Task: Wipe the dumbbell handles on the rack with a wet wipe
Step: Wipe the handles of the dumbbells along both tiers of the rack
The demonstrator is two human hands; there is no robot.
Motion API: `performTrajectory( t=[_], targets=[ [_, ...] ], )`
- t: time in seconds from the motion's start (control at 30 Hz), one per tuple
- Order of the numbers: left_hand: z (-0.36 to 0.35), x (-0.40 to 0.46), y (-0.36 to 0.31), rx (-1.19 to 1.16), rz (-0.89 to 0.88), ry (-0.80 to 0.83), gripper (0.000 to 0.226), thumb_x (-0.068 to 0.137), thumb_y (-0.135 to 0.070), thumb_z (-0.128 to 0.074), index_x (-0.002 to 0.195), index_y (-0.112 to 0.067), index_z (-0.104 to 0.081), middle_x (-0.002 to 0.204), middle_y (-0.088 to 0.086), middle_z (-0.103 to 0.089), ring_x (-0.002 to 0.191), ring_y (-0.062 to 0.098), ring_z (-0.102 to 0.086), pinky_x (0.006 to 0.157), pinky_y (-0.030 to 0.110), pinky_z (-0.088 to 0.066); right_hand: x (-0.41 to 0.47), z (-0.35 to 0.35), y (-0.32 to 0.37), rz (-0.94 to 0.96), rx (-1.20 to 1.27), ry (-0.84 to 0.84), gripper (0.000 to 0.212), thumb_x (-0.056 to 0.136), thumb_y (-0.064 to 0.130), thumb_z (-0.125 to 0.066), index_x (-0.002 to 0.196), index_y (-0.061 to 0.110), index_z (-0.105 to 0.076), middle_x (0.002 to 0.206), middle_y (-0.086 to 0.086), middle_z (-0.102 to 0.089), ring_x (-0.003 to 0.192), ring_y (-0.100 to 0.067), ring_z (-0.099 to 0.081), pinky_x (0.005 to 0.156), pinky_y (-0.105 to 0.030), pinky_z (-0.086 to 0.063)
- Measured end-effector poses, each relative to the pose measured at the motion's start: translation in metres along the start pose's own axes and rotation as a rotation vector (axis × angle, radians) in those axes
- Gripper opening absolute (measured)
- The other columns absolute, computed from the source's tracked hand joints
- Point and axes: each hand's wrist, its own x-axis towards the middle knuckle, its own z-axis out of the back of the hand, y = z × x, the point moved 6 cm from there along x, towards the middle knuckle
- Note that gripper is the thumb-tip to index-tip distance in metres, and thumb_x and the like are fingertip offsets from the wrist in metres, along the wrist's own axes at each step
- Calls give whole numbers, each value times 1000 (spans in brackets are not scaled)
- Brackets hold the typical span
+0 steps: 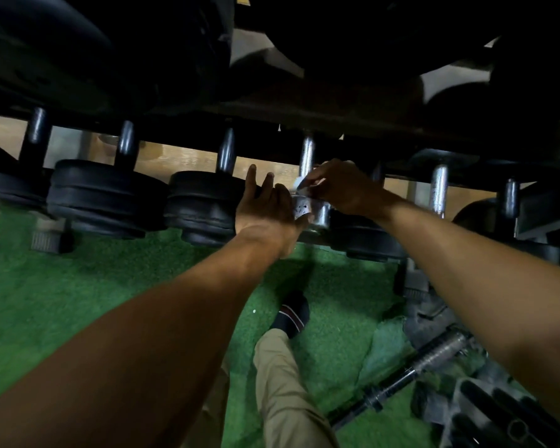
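1. Nearest me: both forearms stretch fwd from the bottom corners, and btwn them a leg in beige trousers with a dark striped sock [292, 313] stands on the green turf [78, 292].
2. Low right, on the floor: a chrome bar [434, 354] lies diagonal, next to dark gear I can't make out.
3. Left hand [267, 210]: palm turned up-ish, fingers [252, 176] straight and slightly spread, pointing toward the rack. Its thumb side sits against a shiny canister [301, 210]; whether it's actually supporting it, can't tell.
4. Right hand [340, 185]: fingers curled down, tips pinching a white wet wipe [299, 183] right above the canister top, just in front of a chrome dumbbell handle [306, 155].
5. Dumbbells [105, 195] sit in a row on the lower rack tier, black heads facing me, handles running back. Heads nearly touch each other, tight gaps.
6. Room: the hands work in the slot btwn two heads; open turf below them.
7. Farthest: the upper tier [304, 114] hangs dark and low over the handles, w/ big black heads above it, so overhead clearance looks slim.
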Motion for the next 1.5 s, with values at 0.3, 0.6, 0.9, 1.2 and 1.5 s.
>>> performTrajectory(
  t=[0.3, 0.6, 0.9, 1.2, 1.5],
  targets=[
    [-4, 4, -3, 103, -31, 29, 84, 103, -65, -3, 163, -6, -10, 170, 11, -20, 159, 33, 2, 121, 62, 16, 14, 0, -3, -35, -164, -116, 10, 87, 19, -66, 94, 16, -71, 99, -7, -70, 89, -25, -65, 71, -28, -45],
    [-4, 1, -5, 171, -174, -25, 60, 108, -57, -18, 163, -39, -2, 167, 21, -19, 155, 48, -2, 119, 69, 11, 6, -4, 13, 37, -161, -16, 5, 86, 15, -73, 90, 14, -76, 93, -5, -72, 88, -23, -69, 79, -38, -55],
    [-3, -2, -6, 217, -205, -75, 62, 108, -54, -5, 165, -31, -10, 164, 27, -21, 154, 52, -6, 117, 71, 10, 12, 5, 6, 95, -164, -277, 20, 83, -2, -69, 98, 8, -77, 102, -15, -67, 93, -28, -67, 81, -37, -56],
    [-4, 0, -4, 173, -154, -102, 63, 109, -58, -16, 164, -27, -7, 163, 22, -27, 155, 47, -8, 121, 66, 7, 28, 17, 20, 35, -268, -194, 26, 100, 21, -58, 121, 12, -70, 125, -6, -64, 112, -19, -61, 89, -18, -37],
    [-7, 5, -3, 179, -60, -115, 88, 101, -66, 1, 160, -5, -23, 162, 15, -35, 156, 36, -14, 124, 61, 6, 30, 2, 5, 117, -565, -142, 38, 101, 9, -43, 136, 7, -56, 143, -14, -51, 124, -34, -53, 96, -42, -47]
  ],
)
